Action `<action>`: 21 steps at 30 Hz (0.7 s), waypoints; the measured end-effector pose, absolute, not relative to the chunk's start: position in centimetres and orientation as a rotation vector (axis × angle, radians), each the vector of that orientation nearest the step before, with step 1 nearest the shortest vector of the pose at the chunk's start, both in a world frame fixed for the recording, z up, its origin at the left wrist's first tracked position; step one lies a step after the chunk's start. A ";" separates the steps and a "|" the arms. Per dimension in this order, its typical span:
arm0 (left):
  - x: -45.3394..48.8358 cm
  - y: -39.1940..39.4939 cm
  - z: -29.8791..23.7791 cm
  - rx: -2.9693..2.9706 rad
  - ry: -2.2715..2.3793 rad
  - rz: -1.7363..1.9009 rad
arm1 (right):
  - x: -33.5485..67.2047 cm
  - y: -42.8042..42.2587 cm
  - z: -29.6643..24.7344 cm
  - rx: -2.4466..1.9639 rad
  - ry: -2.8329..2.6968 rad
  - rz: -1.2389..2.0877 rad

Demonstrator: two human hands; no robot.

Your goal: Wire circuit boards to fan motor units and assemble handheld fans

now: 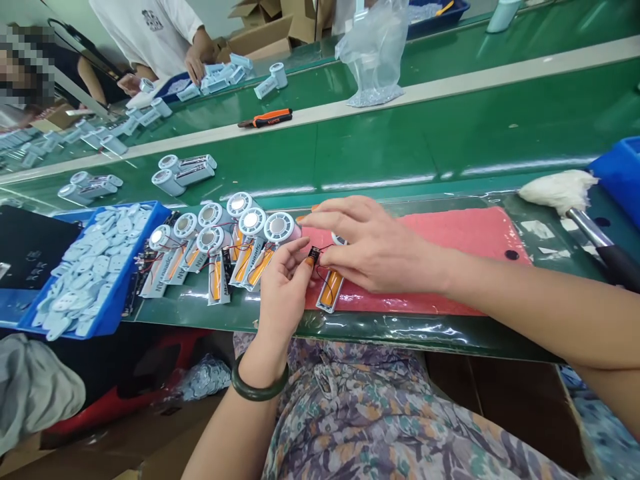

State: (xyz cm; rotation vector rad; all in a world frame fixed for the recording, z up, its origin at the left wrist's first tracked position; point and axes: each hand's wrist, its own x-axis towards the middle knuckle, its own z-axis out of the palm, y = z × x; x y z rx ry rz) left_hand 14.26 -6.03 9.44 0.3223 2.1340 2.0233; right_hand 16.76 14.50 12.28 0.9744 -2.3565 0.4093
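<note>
My left hand pinches a small black circuit board between thumb and fingers. Thin red and black wires run from the board toward a light-blue handheld fan body, which lies with an orange battery showing in its handle. Over that body is my right hand, thumb and forefinger closed at the wires, other fingers stretched out above. This hand covers most of the fan's round head. To the left of my left hand stand several similar fan bodies with round heads and exposed orange batteries.
A red mat lies under the work. At left is a blue bin of light-blue plastic pieces. A cloth-headed mallet rests at right. Beyond, pliers and a plastic bag sit by the green conveyor belt. Co-workers sit across.
</note>
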 end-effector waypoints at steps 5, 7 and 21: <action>13.9 -6.0 9.7 0.369 2.173 1.993 | 17.0 13.6 11.6 0.915 -2.385 0.135; 13.8 -6.0 9.7 0.380 2.183 1.980 | 17.0 13.6 11.8 0.923 -2.378 0.092; 13.5 -5.5 9.6 0.374 2.015 1.972 | 15.7 15.0 11.7 1.116 -2.458 0.369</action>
